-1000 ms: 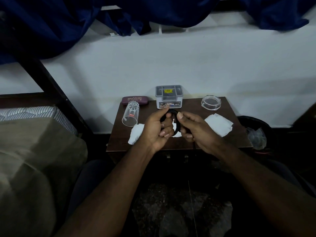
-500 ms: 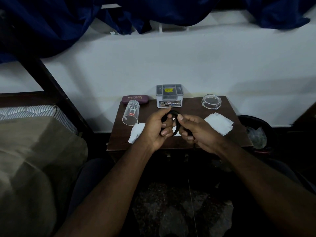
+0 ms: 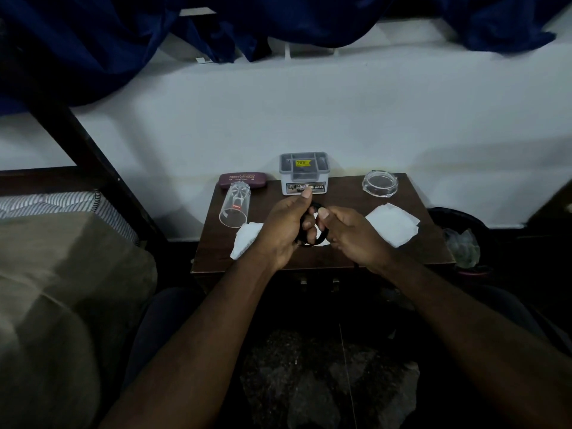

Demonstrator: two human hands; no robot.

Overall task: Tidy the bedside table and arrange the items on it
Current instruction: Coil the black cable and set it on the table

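Above the middle of the small brown bedside table (image 3: 340,196), my left hand (image 3: 283,227) and my right hand (image 3: 353,235) both grip a black coiled cable (image 3: 318,239); its loop shows between my fingers. A clear drinking glass (image 3: 234,205) lies on its side at the table's left. Behind it rests a maroon spectacle case (image 3: 243,180). A grey plastic box (image 3: 304,173) stands at the back centre. A clear glass lid or dish (image 3: 380,182) sits back right. White tissues lie at the left (image 3: 246,239) and right (image 3: 393,222).
A bed with a striped mattress (image 3: 62,205) and an olive blanket (image 3: 62,305) lies on the left, with a dark bed post (image 3: 93,156). A black waste bin (image 3: 458,239) stands right of the table. Blue curtains (image 3: 123,32) hang above the white wall.
My hands have kept hold of the cable and worked it slightly; the left thumb is raised higher toward the grey box. Nothing on the table has moved.
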